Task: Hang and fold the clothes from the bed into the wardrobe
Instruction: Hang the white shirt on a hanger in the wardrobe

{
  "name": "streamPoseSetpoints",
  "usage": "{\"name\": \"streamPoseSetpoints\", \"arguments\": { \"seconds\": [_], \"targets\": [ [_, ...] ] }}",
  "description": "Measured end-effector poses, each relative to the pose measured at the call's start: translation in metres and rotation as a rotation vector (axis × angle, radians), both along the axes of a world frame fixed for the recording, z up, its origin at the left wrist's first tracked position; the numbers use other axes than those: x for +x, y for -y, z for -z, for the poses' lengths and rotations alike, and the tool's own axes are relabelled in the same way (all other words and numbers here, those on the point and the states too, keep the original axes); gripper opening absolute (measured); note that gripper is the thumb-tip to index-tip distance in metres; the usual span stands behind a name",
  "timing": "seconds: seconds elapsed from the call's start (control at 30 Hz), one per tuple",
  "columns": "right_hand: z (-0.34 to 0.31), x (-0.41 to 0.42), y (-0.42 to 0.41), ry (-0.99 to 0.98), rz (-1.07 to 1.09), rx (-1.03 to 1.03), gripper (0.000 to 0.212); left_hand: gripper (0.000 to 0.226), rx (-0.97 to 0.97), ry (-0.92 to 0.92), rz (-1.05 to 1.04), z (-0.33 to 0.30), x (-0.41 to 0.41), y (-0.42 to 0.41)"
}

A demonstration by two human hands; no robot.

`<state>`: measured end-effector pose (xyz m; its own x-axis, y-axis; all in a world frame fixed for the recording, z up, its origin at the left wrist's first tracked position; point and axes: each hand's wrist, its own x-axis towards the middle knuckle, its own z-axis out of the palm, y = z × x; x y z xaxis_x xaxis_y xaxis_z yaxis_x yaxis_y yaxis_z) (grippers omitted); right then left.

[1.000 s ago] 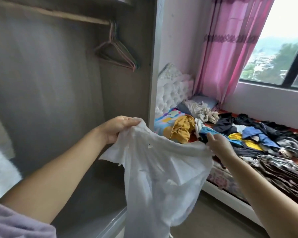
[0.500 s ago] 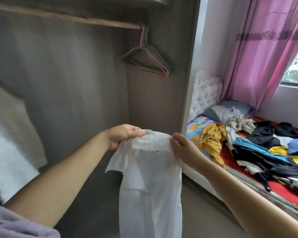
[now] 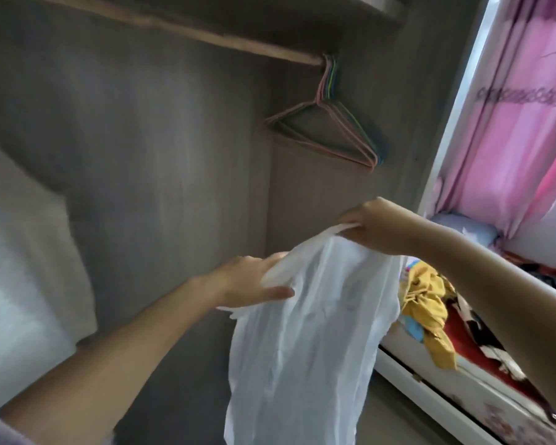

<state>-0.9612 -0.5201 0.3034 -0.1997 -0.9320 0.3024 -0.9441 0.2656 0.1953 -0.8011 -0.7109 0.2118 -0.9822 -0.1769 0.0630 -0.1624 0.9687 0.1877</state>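
Note:
A thin white garment [image 3: 305, 332] hangs in front of the open wardrobe [image 3: 161, 149]. My right hand [image 3: 371, 224] grips its top edge, raised above the left. My left hand [image 3: 247, 284] holds the cloth lower at its left side, thumb stretched along the fabric. Several wire hangers [image 3: 331, 130] in pink, green and blue hang bunched at the right end of the wooden rail [image 3: 180, 27], above and between my hands. More clothes, a yellow piece [image 3: 427, 303] among them, lie on the bed [image 3: 482, 380] at the right.
A white garment [image 3: 16, 284] hangs at the wardrobe's left side. The wardrobe's right wall and frame [image 3: 443, 130] stand between hangers and bed. A pink curtain [image 3: 514, 130] hangs by the window, with a blue pillow [image 3: 463, 224] below it.
My right hand has risen with the garment's top edge, well above the left. The view has tilted up and left toward the rail and hangers. The left hand shifted lower on the cloth.

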Motion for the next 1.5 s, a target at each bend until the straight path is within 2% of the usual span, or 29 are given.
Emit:
{"name": "streamPoseSetpoints", "arguments": {
  "seconds": [0.03,0.07,0.2,0.3,0.4,0.5,0.53,0.6,0.63,0.67,0.7,0.73,0.8,0.87,0.9,0.97,1.07,1.23,1.3,1.37,1.4,1.43,1.5],
  "targets": [
    [-0.002,-0.006,0.006,0.03,0.008,-0.038,0.024,0.073,-0.132,0.028,-0.021,0.001,-0.006,0.004],
    [-0.003,-0.01,0.012,0.039,0.028,-0.055,0.024,0.067,-0.189,0.004,-0.044,0.002,-0.014,0.008],
    [0.008,-0.031,0.027,-0.053,0.164,-0.093,0.028,0.024,-0.219,-0.211,-0.173,-0.002,-0.043,0.038],
    [0.015,-0.056,0.037,-0.035,0.305,-0.041,0.033,0.013,-0.031,-0.37,-0.192,-0.016,-0.062,0.064],
    [0.013,-0.083,0.055,0.06,0.414,0.097,0.03,0.027,0.246,-0.452,-0.187,-0.041,-0.084,0.076],
    [-0.003,-0.116,0.073,0.138,0.426,0.266,0.031,0.029,0.362,-0.499,-0.25,-0.067,-0.106,0.087],
    [-0.012,-0.126,0.077,0.194,0.408,0.331,0.03,0.026,0.334,-0.442,-0.258,-0.076,-0.112,0.093],
    [-0.032,-0.144,0.082,0.492,0.353,0.449,0.029,0.028,0.276,-0.258,-0.227,-0.094,-0.12,0.104],
    [-0.044,-0.15,0.085,0.669,0.303,0.456,0.031,0.032,0.27,-0.197,-0.208,-0.101,-0.125,0.109],
    [-0.056,-0.159,0.093,0.761,0.234,0.396,0.031,0.035,0.261,-0.175,-0.206,-0.107,-0.132,0.114],
    [-0.068,-0.167,0.104,0.751,0.182,0.257,0.029,0.036,0.246,-0.182,-0.216,-0.11,-0.136,0.119],
    [-0.079,-0.177,0.117,0.643,0.163,0.082,0.027,0.037,0.228,-0.196,-0.23,-0.111,-0.141,0.124],
    [-0.1,-0.198,0.15,0.274,0.214,-0.237,0.029,0.036,0.2,-0.213,-0.276,-0.111,-0.155,0.128],
    [-0.108,-0.212,0.174,-0.015,0.327,-0.397,0.031,0.031,0.188,-0.234,-0.322,-0.109,-0.165,0.131],
    [-0.11,-0.219,0.184,-0.078,0.378,-0.388,0.034,0.029,0.198,-0.26,-0.348,-0.107,-0.168,0.132],
    [-0.11,-0.233,0.198,-0.114,0.456,-0.303,0.044,0.029,0.22,-0.324,-0.391,-0.104,-0.17,0.137],
    [-0.112,-0.251,0.212,-0.159,0.502,-0.296,0.041,0.031,0.244,-0.384,-0.401,-0.105,-0.165,0.147],
    [-0.113,-0.258,0.217,-0.118,0.351,-0.399,0.033,0.043,0.268,-0.401,-0.503,-0.101,-0.15,0.164],
    [-0.102,-0.249,0.214,-0.085,0.279,-0.505,0.025,0.042,0.267,-0.386,-0.588,-0.097,-0.144,0.171],
    [-0.076,-0.238,0.207,0.019,0.172,-0.67,0.022,0.037,0.295,-0.372,-0.669,-0.092,-0.134,0.174],
    [-0.059,-0.231,0.202,0.137,0.113,-0.742,0.024,0.035,0.323,-0.353,-0.703,-0.089,-0.126,0.175],
    [-0.043,-0.222,0.197,0.323,0.05,-0.802,0.023,0.034,0.373,-0.327,-0.727,-0.086,-0.117,0.176],
    [-0.019,-0.204,0.19,0.863,-0.077,-0.81,0.014,0.032,0.538,-0.264,-0.729,-0.078,-0.098,0.181]
  ]
}}
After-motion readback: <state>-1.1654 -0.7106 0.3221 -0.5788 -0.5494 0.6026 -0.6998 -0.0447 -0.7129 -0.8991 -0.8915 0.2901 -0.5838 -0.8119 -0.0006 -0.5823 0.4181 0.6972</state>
